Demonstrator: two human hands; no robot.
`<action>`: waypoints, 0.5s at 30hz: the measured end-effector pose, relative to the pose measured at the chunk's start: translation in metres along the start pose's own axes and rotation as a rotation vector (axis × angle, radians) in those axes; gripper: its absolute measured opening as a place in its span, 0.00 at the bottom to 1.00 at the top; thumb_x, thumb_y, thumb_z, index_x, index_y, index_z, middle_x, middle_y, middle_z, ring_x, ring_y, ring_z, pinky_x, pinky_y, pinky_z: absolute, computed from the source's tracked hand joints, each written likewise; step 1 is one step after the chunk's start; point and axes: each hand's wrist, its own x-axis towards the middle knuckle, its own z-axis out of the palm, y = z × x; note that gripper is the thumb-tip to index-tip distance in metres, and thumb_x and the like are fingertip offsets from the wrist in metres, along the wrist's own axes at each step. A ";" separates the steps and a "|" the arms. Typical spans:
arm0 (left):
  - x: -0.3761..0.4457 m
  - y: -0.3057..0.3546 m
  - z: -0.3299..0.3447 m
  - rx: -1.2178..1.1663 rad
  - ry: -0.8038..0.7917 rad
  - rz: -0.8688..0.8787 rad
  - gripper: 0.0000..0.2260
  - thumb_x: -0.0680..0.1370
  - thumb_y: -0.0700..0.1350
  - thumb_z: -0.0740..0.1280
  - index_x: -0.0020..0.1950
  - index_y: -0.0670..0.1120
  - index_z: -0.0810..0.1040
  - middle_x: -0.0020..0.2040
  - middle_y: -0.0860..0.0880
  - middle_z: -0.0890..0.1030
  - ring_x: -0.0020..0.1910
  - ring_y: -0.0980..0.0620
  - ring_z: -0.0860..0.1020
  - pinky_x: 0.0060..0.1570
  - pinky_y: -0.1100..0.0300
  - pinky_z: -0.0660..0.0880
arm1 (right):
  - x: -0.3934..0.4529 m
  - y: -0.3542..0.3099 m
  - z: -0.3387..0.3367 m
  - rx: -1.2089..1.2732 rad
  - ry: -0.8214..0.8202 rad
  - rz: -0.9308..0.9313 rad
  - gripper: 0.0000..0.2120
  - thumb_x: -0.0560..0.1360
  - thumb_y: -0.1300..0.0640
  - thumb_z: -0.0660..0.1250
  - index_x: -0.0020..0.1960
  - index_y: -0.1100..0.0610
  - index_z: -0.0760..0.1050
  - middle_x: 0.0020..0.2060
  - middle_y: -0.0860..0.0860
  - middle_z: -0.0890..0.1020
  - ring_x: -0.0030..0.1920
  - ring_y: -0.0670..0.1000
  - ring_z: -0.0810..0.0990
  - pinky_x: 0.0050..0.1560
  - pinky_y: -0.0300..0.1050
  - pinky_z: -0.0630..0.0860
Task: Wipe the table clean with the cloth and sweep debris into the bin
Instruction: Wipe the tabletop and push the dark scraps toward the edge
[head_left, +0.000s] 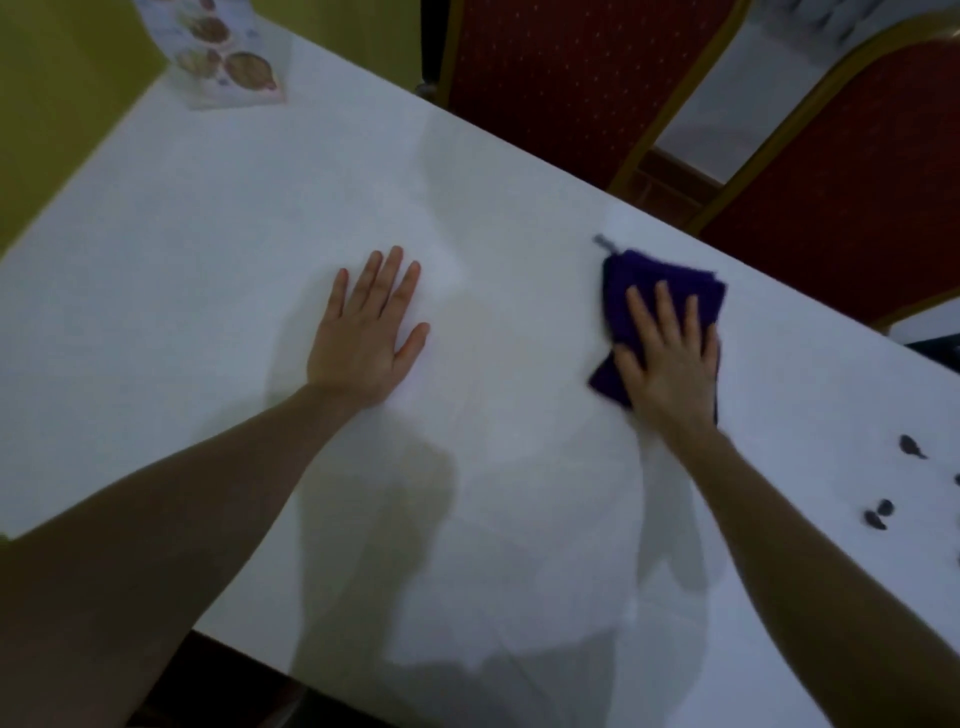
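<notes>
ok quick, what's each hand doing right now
Left hand: open, flat on the table, holding nothing.
Right hand: open, pressing the purple cloth flat.

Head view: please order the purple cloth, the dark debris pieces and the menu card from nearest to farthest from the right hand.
1. Purple cloth: under the right hand, touching it.
2. Dark debris pieces: on the white table, to the right of the hand, toward the near edge.
3. Menu card: standing at the far left corner.
</notes>
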 end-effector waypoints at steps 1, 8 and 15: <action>0.001 0.000 -0.001 -0.002 -0.007 0.000 0.30 0.82 0.59 0.47 0.82 0.46 0.54 0.82 0.45 0.54 0.81 0.45 0.53 0.78 0.44 0.48 | 0.017 0.000 -0.004 0.019 0.007 0.062 0.33 0.78 0.37 0.46 0.81 0.44 0.50 0.81 0.51 0.52 0.79 0.62 0.47 0.77 0.64 0.46; -0.031 -0.015 -0.016 -0.112 0.009 -0.062 0.30 0.82 0.55 0.48 0.82 0.44 0.53 0.82 0.45 0.52 0.81 0.46 0.50 0.78 0.46 0.45 | 0.091 -0.136 0.007 0.009 0.003 -0.075 0.30 0.81 0.40 0.48 0.81 0.45 0.46 0.81 0.51 0.48 0.79 0.63 0.43 0.76 0.65 0.39; -0.137 -0.036 -0.011 -0.110 0.022 -0.260 0.29 0.83 0.55 0.46 0.81 0.42 0.52 0.82 0.42 0.53 0.81 0.44 0.50 0.78 0.43 0.46 | -0.025 -0.203 0.041 -0.038 -0.038 -0.498 0.30 0.80 0.41 0.48 0.81 0.45 0.51 0.80 0.51 0.54 0.79 0.62 0.49 0.77 0.65 0.45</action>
